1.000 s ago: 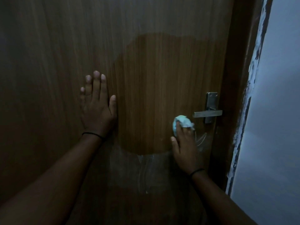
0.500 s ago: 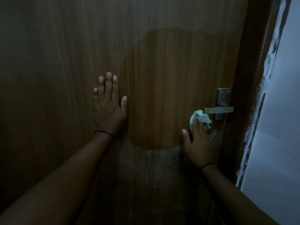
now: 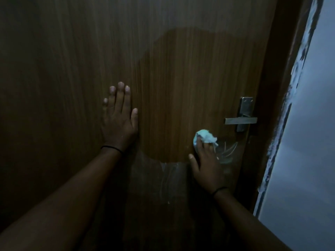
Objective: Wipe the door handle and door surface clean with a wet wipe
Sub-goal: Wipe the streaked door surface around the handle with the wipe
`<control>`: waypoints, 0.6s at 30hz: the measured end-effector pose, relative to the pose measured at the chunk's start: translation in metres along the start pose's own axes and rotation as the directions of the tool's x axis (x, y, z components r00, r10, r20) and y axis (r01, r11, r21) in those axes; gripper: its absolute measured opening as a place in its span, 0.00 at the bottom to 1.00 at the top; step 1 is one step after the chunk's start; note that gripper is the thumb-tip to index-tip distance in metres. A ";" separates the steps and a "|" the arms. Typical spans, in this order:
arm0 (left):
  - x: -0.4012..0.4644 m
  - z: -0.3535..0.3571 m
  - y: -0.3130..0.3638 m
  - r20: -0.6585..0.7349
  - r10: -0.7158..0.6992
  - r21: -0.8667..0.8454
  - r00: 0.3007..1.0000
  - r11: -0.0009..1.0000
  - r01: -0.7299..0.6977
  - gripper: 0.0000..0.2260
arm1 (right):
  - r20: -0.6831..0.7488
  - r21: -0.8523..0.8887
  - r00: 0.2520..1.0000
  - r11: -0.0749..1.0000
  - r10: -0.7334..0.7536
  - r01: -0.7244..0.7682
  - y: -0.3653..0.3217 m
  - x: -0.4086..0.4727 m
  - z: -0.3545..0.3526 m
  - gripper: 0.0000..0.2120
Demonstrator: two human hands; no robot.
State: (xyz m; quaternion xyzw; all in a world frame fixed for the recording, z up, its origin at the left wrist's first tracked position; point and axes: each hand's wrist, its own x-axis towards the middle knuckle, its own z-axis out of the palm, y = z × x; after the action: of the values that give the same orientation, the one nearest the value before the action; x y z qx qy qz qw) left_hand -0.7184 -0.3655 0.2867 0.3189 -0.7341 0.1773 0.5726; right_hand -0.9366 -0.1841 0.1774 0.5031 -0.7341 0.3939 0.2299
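Head view: right hand (image 3: pixel 206 165) pressing crumpled wet wipe (image 3: pixel 204 136) onto door (image 3: pixel 190 78) below handle (image 3: pixel 241 120); left hand (image 3: pixel 119 122) spread flat; no legible writing.

Wipe (image 3: pixel 204 135) on door (image 3: pixel 181 78), below-left of handle (image 3: pixel 241 121).

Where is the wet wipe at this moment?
In the head view, the wet wipe is under the right hand's fingers, pressed on the door, just below and left of the metal handle.
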 end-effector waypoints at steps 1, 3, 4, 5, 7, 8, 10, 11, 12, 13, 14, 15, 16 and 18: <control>-0.003 -0.001 -0.003 0.016 0.004 0.004 1.000 1.000 -0.004 0.28 | 0.034 -0.009 0.999 0.999 -0.038 0.038 0.005 -0.008 0.000 0.30; -0.011 -0.005 -0.009 0.048 0.025 0.017 0.999 1.000 -0.026 0.28 | 0.024 -0.016 0.999 1.000 0.027 -0.026 0.022 -0.013 -0.006 0.29; -0.013 -0.007 -0.011 0.057 0.031 0.024 0.998 0.999 -0.032 0.28 | -0.021 -0.006 0.993 0.993 0.115 -0.115 0.029 -0.009 -0.010 0.29; -0.015 -0.008 -0.011 0.059 0.029 0.023 0.998 0.999 -0.030 0.28 | -0.069 0.009 0.978 0.980 0.197 -0.197 0.029 -0.002 -0.012 0.29; -0.015 -0.006 -0.002 0.054 -0.003 -0.008 0.999 1.000 0.004 0.28 | -0.102 0.040 0.973 0.978 0.206 -0.203 0.010 0.007 -0.009 0.28; -0.016 -0.005 0.003 0.052 -0.035 -0.026 0.998 0.999 0.036 0.28 | -0.074 0.037 0.989 0.991 0.127 -0.125 -0.005 0.007 -0.004 0.28; -0.019 -0.003 0.008 0.054 -0.083 -0.046 0.995 0.995 0.086 0.28 | 0.009 0.014 0.999 0.999 -0.042 0.042 -0.018 -0.004 0.006 0.28; -0.022 -0.003 0.007 0.063 -0.081 -0.049 0.995 0.995 0.084 0.28 | 0.022 0.003 0.997 0.998 -0.070 0.070 -0.016 -0.008 0.008 0.27; -0.027 -0.004 0.004 0.074 -0.065 -0.051 0.995 0.996 0.069 0.28 | 0.004 0.000 1.000 1.000 -0.026 0.026 -0.011 -0.010 0.009 0.27; -0.030 -0.006 0.001 0.087 -0.047 -0.051 0.995 0.997 0.052 0.28 | -0.040 0.006 0.996 0.997 0.081 -0.080 -0.007 -0.010 0.010 0.28; -0.033 -0.007 -0.001 0.102 -0.036 -0.046 0.994 0.998 0.041 0.28 | -0.083 0.017 0.976 0.980 0.200 -0.199 -0.009 -0.010 0.014 0.28; -0.035 -0.008 -0.001 0.113 -0.037 -0.040 0.993 0.998 0.042 0.28 | -0.110 0.018 0.956 0.963 0.271 -0.270 -0.019 -0.012 0.019 0.29; -0.035 -0.007 0.001 0.116 -0.049 -0.040 0.992 0.998 0.054 0.28 | -0.115 0.000 0.960 0.967 0.254 -0.256 -0.033 -0.014 0.026 0.29; -0.036 -0.006 0.006 0.111 -0.086 -0.039 0.990 0.995 0.091 0.28 | -0.047 -0.004 0.999 1.000 0.027 -0.027 -0.064 -0.028 0.042 0.27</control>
State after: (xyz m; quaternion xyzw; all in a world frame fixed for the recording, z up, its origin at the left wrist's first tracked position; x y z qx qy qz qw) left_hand -0.7134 -0.3476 0.2545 0.3477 -0.7532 0.1179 0.5458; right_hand -0.8646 -0.2148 0.1547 0.4832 -0.7361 0.4069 0.2431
